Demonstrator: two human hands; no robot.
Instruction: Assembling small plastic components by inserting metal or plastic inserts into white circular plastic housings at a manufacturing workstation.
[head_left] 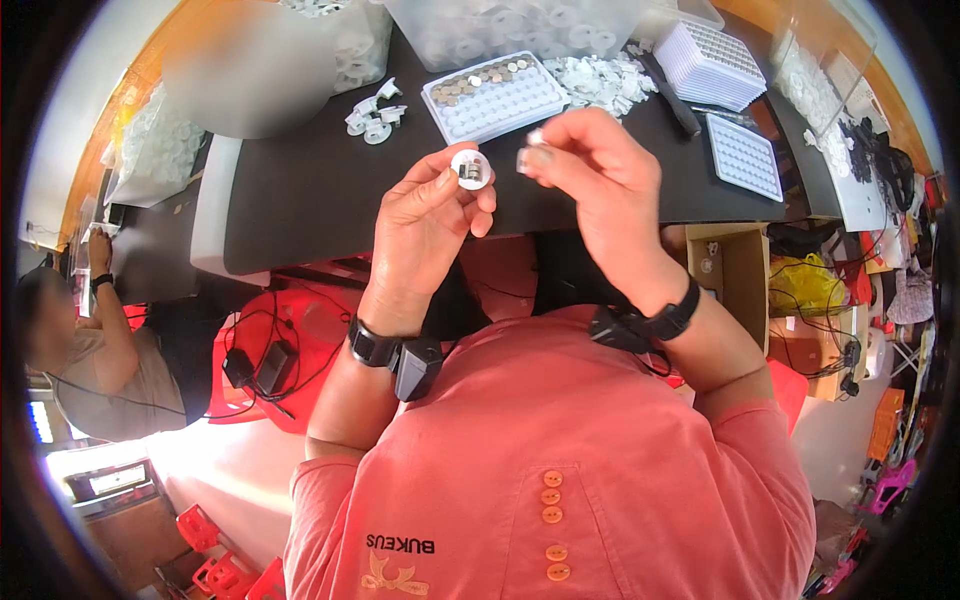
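My left hand (pixel 425 215) is closed on a small round white plastic part (pixel 472 168), pinched at its rim between thumb and fingers. Its open face shows small metallic pieces inside. To the right and a little higher, my right hand (pixel 600 185) pinches a small whitish piece (pixel 524 160), partly hidden by the fingertips; its kind is unclear. The two hands are apart above the dark table's (pixel 330 200) near edge. Just beyond them lies a white compartment tray (pixel 500 110), with several small round metallic discs (pixel 480 82) in its far rows.
Loose white plastic pieces (pixel 604 80) lie beside the tray, and white spool-like parts (pixel 376 112) to its left. A tray stack (pixel 712 62), a black-handled tool (pixel 680 112) and another tray (pixel 744 158) are at right. A clear bin (pixel 520 35) stands behind. Another person (pixel 115 360) works at left.
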